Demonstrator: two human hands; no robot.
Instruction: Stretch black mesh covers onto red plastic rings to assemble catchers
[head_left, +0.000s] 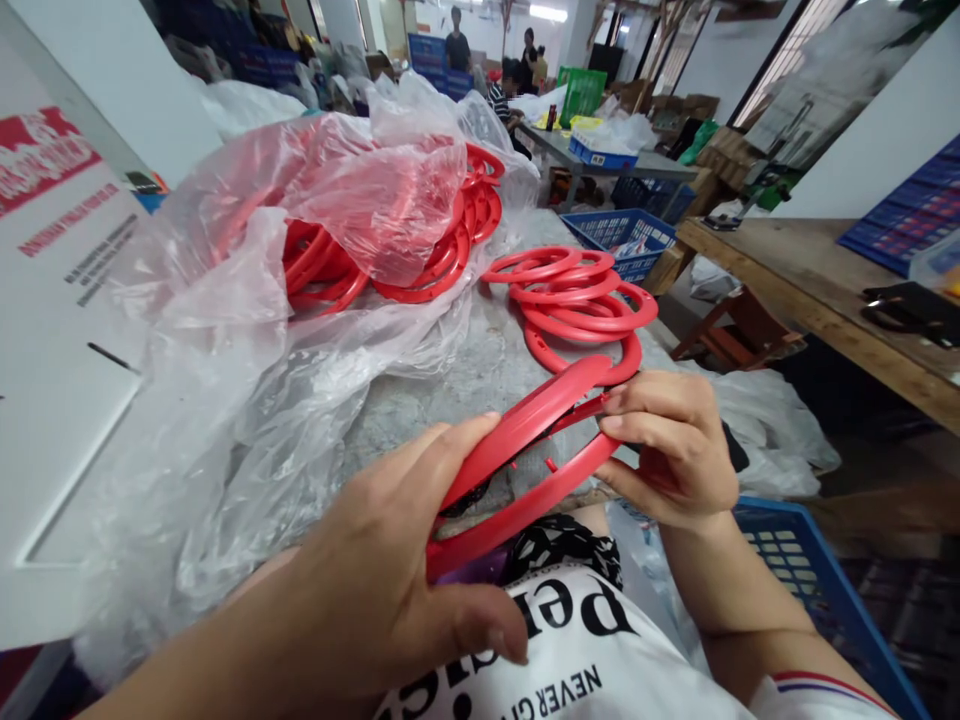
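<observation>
Two red plastic rings point(525, 420) are held edge-on above the front of the table, meeting at the left and gaping apart toward the right. My left hand point(390, 540) wraps round their left side, thumb below. At the right side, the fingertips of my right hand point(667, 450) pinch the rim of the lower ring. Small red pegs show between the two rings. Just beyond them lies a loose pile of similar red rings point(577, 300). A clear plastic bag point(360, 200) on the table holds many more red rings.
A white printed carton point(67, 300) stands at the left. Blue crates point(817, 590) sit at my right side and beyond the table point(420, 400). A wooden bench point(810, 270) is at the right. Several people point(457, 45) are in the background.
</observation>
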